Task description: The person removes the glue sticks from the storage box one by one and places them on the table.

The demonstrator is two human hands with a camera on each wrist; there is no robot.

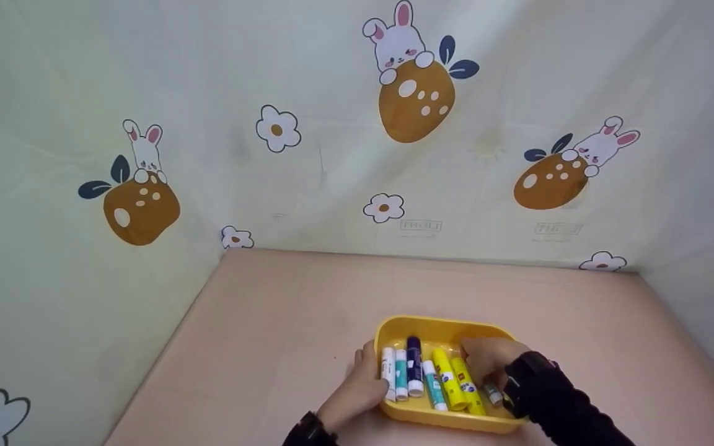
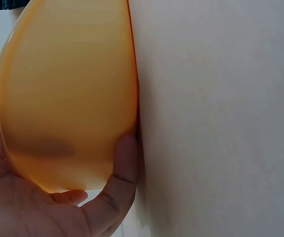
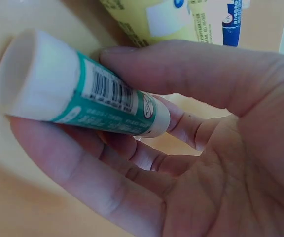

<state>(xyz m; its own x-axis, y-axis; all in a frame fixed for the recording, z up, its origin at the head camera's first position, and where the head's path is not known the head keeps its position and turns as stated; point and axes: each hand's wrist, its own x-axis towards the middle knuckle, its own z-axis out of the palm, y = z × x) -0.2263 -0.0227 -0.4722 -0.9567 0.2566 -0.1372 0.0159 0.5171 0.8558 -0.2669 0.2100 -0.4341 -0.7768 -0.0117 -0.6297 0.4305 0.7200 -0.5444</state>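
Note:
A yellow plastic tray (image 1: 450, 422) holds several glue sticks lying side by side. At its left end my left hand (image 1: 360, 385) grips the wall, thumb at the rim and fingers around the outside (image 2: 68, 89). Inside the right end, my right hand (image 1: 494, 358) pinches a green-and-white glue stick (image 3: 110, 96) between thumb and fingers. To its left lie two yellow glue sticks (image 1: 449, 379), a small teal one (image 1: 434, 385) and a dark blue one (image 1: 414, 365). A teal-and-white stick (image 1: 401, 375) and a white one (image 1: 388, 365) are nearest the left hand.
The tray stands on a pinkish table (image 1: 282, 310) near its front. Behind and at both sides rises a pale curtain (image 1: 320, 179) printed with rabbits, fruit and flowers. Dark bands or sleeves (image 1: 568, 399) cover the wrists.

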